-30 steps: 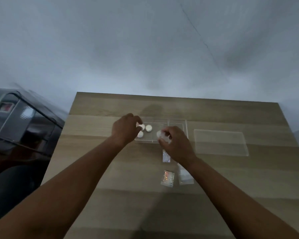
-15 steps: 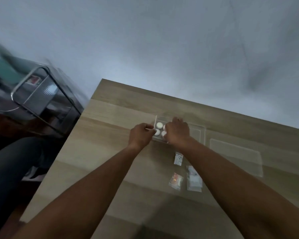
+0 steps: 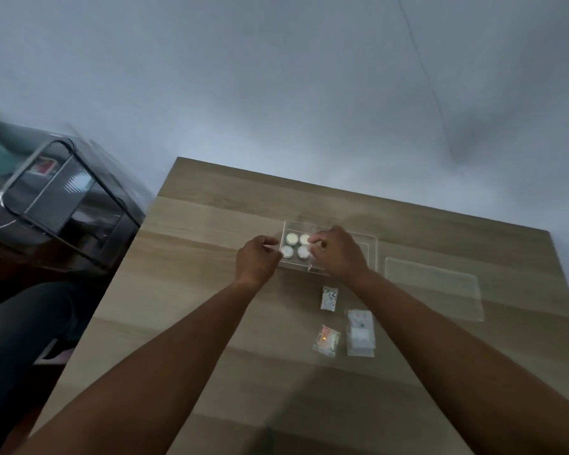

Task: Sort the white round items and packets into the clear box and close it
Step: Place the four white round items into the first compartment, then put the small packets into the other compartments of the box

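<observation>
The clear box (image 3: 370,254) sits on the desk (image 3: 184,290) toward its far edge, about midway between the left and right edges. Four round items (image 3: 295,246) lie two by two in its left compartment. The lid (image 3: 436,287) lies flat just right of the box. Three packets (image 3: 342,323) lie nearer the front edge: one just before the box, two side by side behind it toward the front.

I see a matt, pale wood-grain table (image 3: 211,290); on it a clear glossy plastic box (image 3: 372,251), its frosted-looking lid (image 3: 434,290) beside, and shiny crinkled packets (image 3: 326,339).
</observation>
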Demonstrator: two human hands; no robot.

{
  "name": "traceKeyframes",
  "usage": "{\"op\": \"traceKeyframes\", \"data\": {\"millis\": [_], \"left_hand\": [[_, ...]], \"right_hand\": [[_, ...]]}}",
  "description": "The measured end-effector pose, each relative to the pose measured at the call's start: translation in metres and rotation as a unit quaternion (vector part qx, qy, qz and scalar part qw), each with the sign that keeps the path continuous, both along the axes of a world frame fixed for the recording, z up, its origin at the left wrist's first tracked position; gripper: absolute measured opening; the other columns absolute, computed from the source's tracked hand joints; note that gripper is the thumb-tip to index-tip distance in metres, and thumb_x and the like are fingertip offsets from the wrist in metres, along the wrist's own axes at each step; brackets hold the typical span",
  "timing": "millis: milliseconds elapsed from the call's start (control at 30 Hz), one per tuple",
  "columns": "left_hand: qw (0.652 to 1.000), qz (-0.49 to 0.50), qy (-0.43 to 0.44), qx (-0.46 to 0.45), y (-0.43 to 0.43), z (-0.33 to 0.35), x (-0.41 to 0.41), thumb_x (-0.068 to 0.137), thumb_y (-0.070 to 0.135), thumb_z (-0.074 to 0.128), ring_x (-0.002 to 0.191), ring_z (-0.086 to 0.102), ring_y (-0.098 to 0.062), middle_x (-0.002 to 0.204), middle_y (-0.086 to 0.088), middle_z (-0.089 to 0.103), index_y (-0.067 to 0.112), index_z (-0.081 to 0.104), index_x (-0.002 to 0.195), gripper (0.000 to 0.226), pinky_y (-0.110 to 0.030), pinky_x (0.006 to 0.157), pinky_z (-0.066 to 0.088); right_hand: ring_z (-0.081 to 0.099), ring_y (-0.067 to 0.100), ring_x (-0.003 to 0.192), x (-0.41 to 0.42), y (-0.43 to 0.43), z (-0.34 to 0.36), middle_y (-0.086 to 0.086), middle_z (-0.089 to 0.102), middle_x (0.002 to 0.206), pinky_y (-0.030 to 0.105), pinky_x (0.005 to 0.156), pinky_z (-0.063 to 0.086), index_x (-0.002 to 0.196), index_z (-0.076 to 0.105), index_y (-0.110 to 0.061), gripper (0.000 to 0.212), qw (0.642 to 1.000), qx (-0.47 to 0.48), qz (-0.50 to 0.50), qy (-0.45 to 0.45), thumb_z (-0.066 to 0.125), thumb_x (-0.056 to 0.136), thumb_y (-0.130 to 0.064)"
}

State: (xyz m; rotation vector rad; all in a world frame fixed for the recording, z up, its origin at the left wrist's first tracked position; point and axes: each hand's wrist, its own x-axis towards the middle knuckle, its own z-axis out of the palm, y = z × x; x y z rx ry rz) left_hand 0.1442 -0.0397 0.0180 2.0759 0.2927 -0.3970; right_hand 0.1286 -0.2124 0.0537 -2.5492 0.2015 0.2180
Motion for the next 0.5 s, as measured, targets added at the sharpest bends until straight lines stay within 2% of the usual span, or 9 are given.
{"op": "traceKeyframes", "data": {"millis": [67, 167, 233, 300, 400, 500], "left_hand": [[1.0, 0.002, -0.023, 0.021, 0.0, 0.001, -0.004, 0.082, 0.021, 0.071, 0.091, 0.071, -0.024, 0.098, -0.007, 0.074, 0.017, 0.067, 0.114, 0.033, -0.04, 0.085, 0.058], [0.997, 0.012, -0.072, 0.026, -0.001, 0.004, -0.02, 0.083, 0.029, 0.071, 0.078, 0.064, -0.012, 0.084, 0.006, 0.067, 0.023, 0.064, 0.103, 0.022, -0.027, 0.069, 0.049], [0.995, -0.013, -0.095, 0.021, -0.003, 0.005, -0.037, 0.084, 0.03, 0.07, 0.071, 0.061, -0.004, 0.078, 0.01, 0.064, 0.025, 0.064, 0.095, 0.014, -0.018, 0.061, 0.043], [0.99, -0.083, -0.107, 0.031, -0.006, 0.001, -0.056, 0.085, 0.028, 0.07, 0.072, 0.061, -0.005, 0.08, 0.009, 0.066, 0.024, 0.067, 0.091, 0.008, -0.019, 0.064, 0.047], [0.971, -0.201, -0.101, 0.085, -0.012, -0.008, -0.083, 0.086, 0.028, 0.069, 0.08, 0.062, -0.013, 0.088, 0.004, 0.067, 0.025, 0.07, 0.09, 0.006, -0.029, 0.072, 0.05], [0.959, -0.243, -0.075, 0.124, -0.022, -0.015, -0.104, 0.082, 0.032, 0.071, 0.094, 0.064, -0.019, 0.098, 0.001, 0.068, 0.026, 0.071, 0.097, 0.016, -0.031, 0.081, 0.049]], "right_hand": [[0.058, 0.016, 0.074, -0.013, -0.013, 0.005, 0.007, 0.071, 0.088, 0.026, 0.071, 0.042, 0.087, 0.076, -0.016, 0.014, 0.999, 0.037, -0.009, -0.027, 0.063, 0.081, -0.018], [0.064, 0.016, 0.079, -0.037, -0.036, 0.009, 0.005, 0.075, 0.088, 0.023, 0.071, 0.041, 0.083, 0.075, -0.013, 0.012, 0.999, 0.04, -0.026, -0.012, 0.065, 0.083, -0.02], [0.062, 0.01, 0.076, -0.054, -0.048, 0.006, 0.003, 0.076, 0.089, 0.019, 0.068, 0.038, 0.085, 0.076, -0.015, 0.011, 0.998, 0.043, -0.033, 0.01, 0.068, 0.082, -0.022], [0.06, 0.007, 0.072, -0.07, -0.056, -0.001, 0.003, 0.076, 0.088, 0.016, 0.062, 0.038, 0.085, 0.076, -0.015, 0.011, 0.998, 0.043, -0.038, 0.035, 0.068, 0.082, -0.022], [0.066, 0.012, 0.075, -0.086, -0.062, -0.017, 0.003, 0.077, 0.088, 0.02, 0.066, 0.042, 0.084, 0.077, -0.017, 0.012, 0.996, 0.044, -0.055, 0.063, 0.066, 0.083, -0.024], [0.068, 0.018, 0.08, -0.094, -0.059, -0.032, 0.001, 0.075, 0.087, 0.021, 0.063, 0.042, 0.084, 0.076, -0.019, 0.012, 0.995, 0.044, -0.072, 0.06, 0.066, 0.081, -0.024]]}}
